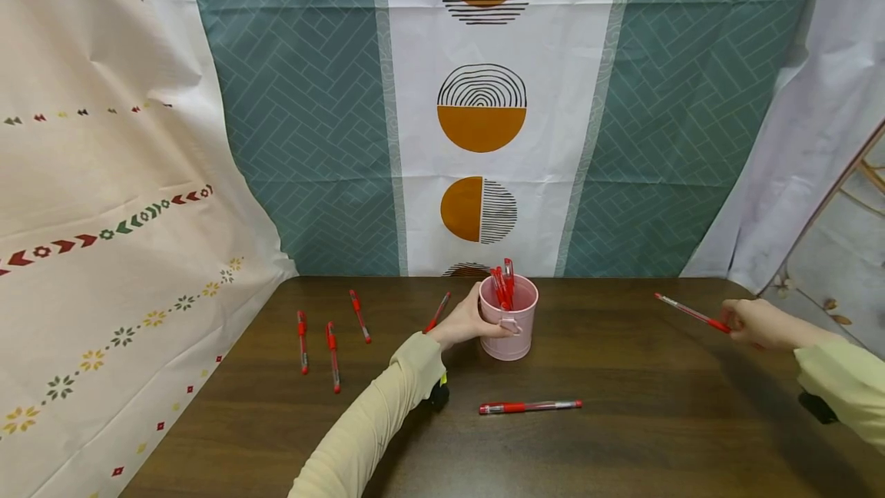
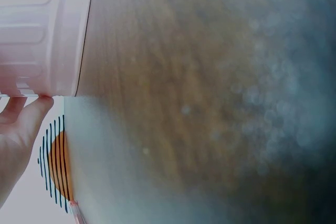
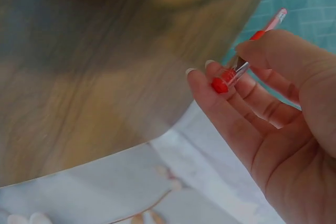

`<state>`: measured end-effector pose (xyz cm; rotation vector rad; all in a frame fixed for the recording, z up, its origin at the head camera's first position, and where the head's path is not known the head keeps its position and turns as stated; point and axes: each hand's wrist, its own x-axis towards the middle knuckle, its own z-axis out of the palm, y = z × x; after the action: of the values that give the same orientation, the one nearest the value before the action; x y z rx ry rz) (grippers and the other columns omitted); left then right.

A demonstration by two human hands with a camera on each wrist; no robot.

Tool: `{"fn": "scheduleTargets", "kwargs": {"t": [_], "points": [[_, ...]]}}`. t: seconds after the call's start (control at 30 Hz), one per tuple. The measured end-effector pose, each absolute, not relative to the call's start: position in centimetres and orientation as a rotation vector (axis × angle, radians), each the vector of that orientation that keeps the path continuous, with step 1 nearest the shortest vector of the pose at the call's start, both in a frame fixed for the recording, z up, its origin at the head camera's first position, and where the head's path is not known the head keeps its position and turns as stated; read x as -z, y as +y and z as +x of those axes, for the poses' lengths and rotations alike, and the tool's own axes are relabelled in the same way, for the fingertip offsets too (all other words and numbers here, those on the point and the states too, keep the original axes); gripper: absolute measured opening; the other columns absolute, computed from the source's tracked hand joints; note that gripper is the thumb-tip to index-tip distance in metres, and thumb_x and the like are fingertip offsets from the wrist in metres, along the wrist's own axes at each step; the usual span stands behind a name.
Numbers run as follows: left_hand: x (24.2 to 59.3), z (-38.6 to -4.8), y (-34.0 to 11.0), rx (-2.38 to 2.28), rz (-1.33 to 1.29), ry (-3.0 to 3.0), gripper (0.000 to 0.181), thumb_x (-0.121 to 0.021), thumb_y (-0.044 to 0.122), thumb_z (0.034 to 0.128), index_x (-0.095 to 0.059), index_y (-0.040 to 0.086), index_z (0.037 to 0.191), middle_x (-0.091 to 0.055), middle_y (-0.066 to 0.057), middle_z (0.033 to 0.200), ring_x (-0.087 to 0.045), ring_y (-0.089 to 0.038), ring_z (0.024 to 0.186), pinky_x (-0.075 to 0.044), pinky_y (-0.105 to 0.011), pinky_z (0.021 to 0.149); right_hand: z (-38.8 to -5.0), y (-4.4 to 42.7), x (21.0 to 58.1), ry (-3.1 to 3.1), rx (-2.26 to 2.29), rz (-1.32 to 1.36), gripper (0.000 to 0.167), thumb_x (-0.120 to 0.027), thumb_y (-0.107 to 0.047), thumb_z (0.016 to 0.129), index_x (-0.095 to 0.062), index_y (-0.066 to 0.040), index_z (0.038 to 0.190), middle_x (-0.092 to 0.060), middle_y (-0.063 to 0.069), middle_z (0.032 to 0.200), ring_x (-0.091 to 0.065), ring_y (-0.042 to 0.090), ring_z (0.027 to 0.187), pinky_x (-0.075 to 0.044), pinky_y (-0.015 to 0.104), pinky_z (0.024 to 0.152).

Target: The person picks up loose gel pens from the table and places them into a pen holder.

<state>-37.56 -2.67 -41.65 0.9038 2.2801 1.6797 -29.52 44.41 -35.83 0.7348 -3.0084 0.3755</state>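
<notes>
A small pink bucket point(image 1: 510, 343) stands upright on the table, with several red pens point(image 1: 503, 288) poking out of its top. My left hand point(image 1: 462, 324) holds its left side, the thumb across the front; the fingers behind are hidden in the head view. In the left wrist view, the bucket's wall point(image 2: 37, 35) fills the upper left corner above my hand. Out to the right, my right hand point(image 1: 755, 324) pinches a clear-barrelled red pen point(image 1: 687, 311) by its red end, above the table. The right wrist view shows that pen point(image 3: 224, 81) between thumb and fingers.
Three red pens point(image 1: 333, 356) lie at the table's left. Another pen point(image 1: 437, 312) lies behind my left hand, partly covered by it. One more pen point(image 1: 531, 406) lies crosswise in front of the bucket. Patterned curtains point(image 1: 318, 137) hang behind the wooden table point(image 1: 622, 452).
</notes>
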Motion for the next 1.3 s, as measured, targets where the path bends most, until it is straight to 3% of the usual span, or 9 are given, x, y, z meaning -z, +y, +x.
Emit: {"fn": "scheduleTargets", "kwargs": {"t": [0.27, 0.63, 1.07, 1.3], "points": [[41.7, -37.7, -2.7, -1.670, 0.911, 2.284, 0.080, -0.079, 0.021, 0.0679, -0.030, 0.027, 0.130, -0.044, 0.012, 0.120, -0.042, -0.007, 0.109, -0.039, -0.031, 0.087, -30.1, 42.2, 34.8, -2.937, -0.345, 0.782, 0.019, -0.066, 0.007, 0.071, -0.053, -0.002, 0.080, -0.040, -0.007, 0.065, -0.040, 0.004, 0.054, -0.038, 0.025, 0.047], [41.9, -37.8, -2.6, -1.670, 0.875, 2.277, 0.080, -0.079, 0.025, 0.0676, -0.030, 0.027, 0.130, -0.044, 0.013, 0.120, -0.042, -0.008, 0.108, -0.039, -0.033, 0.086, -30.4, 38.5, 32.4, -2.960, -0.489, 0.760, 0.013, -0.064, 0.000, 0.078, -0.059, -0.002, 0.090, -0.053, -0.005, 0.073, -0.048, 0.009, 0.062, -0.043, 0.028, 0.053], [41.7, -37.7, -2.6, -1.675, 0.914, 2.285, 0.080, -0.078, 0.023, 0.0685, -0.029, 0.023, 0.131, -0.043, 0.007, 0.122, -0.042, -0.013, 0.110, -0.039, -0.035, 0.087, -30.6, 33.0, 29.9, -2.628, -0.354, 1.065, 0.027, -0.067, 0.012, 0.069, -0.059, -0.006, 0.088, -0.048, -0.009, 0.073, -0.046, 0.008, 0.063, -0.043, 0.027, 0.054], [41.8, -37.7, -2.7, -1.664, 0.919, 2.312, 0.080, -0.078, 0.025, 0.0688, -0.028, 0.022, 0.131, -0.043, 0.006, 0.122, -0.042, -0.014, 0.110, -0.039, -0.036, 0.087, -30.9, 30.7, 29.0, -2.653, -0.394, 1.060, 0.024, -0.068, 0.009, 0.073, -0.060, -0.005, 0.090, -0.049, -0.008, 0.076, -0.046, 0.009, 0.067, -0.042, 0.027, 0.057]]}}
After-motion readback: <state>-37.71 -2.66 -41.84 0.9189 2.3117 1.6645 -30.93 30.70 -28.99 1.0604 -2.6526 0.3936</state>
